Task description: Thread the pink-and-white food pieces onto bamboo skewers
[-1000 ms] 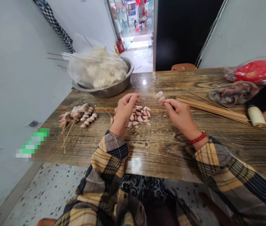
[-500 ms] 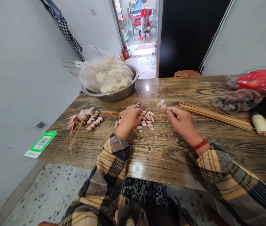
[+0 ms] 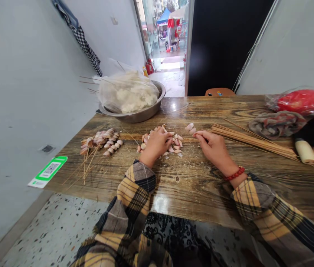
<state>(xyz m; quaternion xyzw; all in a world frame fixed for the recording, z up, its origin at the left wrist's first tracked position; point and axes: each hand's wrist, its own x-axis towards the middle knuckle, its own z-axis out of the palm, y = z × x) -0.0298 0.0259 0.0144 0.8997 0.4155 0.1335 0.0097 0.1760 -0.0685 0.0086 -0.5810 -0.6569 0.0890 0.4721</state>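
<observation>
My right hand [image 3: 212,146] pinches a thin bamboo skewer with two pale pink meat pieces [image 3: 190,128] threaded near its tip, held just above the wooden table [image 3: 190,178]. My left hand [image 3: 157,144] rests with curled fingers on a small pile of loose pink meat pieces [image 3: 175,142] at the table's middle; whether it grips one is hidden. To the left lie finished skewers [image 3: 101,141] loaded with the same pieces, their sticks pointing toward me.
A bundle of bare bamboo sticks [image 3: 253,139] lies right of my right hand. A steel basin [image 3: 146,113] holds a plastic bag of white stuff with sticks poking out. A crumpled cloth [image 3: 276,124], red bag [image 3: 300,100] and white roll [image 3: 306,152] sit far right. The wall runs along the left.
My left hand dropped from in front of the skewer down onto the loose pile. My right hand lowered the skewer slightly. The camera tilted up a little.
</observation>
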